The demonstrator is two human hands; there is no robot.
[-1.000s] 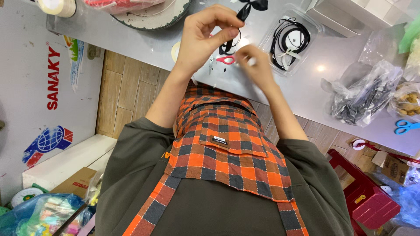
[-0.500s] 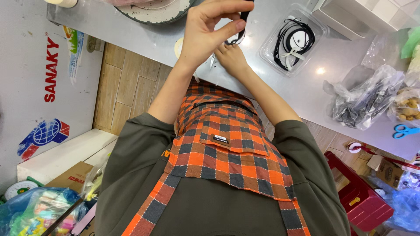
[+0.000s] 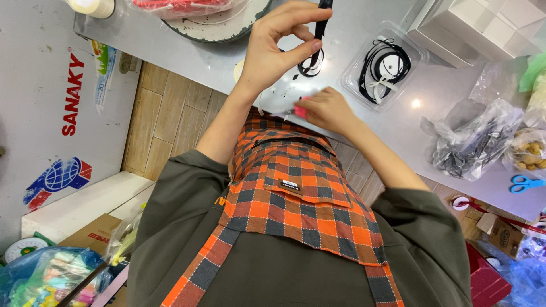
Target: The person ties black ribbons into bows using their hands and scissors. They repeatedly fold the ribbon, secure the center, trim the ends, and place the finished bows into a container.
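the left hand (image 3: 278, 48) was raised over the grey table (image 3: 227, 57), thumb and fingers pinched on a black ribbon (image 3: 319, 28) that hung down toward a loose black coil on the tabletop. the right hand (image 3: 327, 108) lay lower, near the table's edge, fingers curled around a small pink-handled tool (image 3: 300, 108), most of it hidden. just beside the hands, a clear plastic tray (image 3: 384, 65) held more coiled black ribbon. blue scissors (image 3: 526, 183) lay well apart.

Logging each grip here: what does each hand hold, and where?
Left hand pinches a black ribbon near its upper end; right hand grips a small pink-handled tool, mostly hidden.
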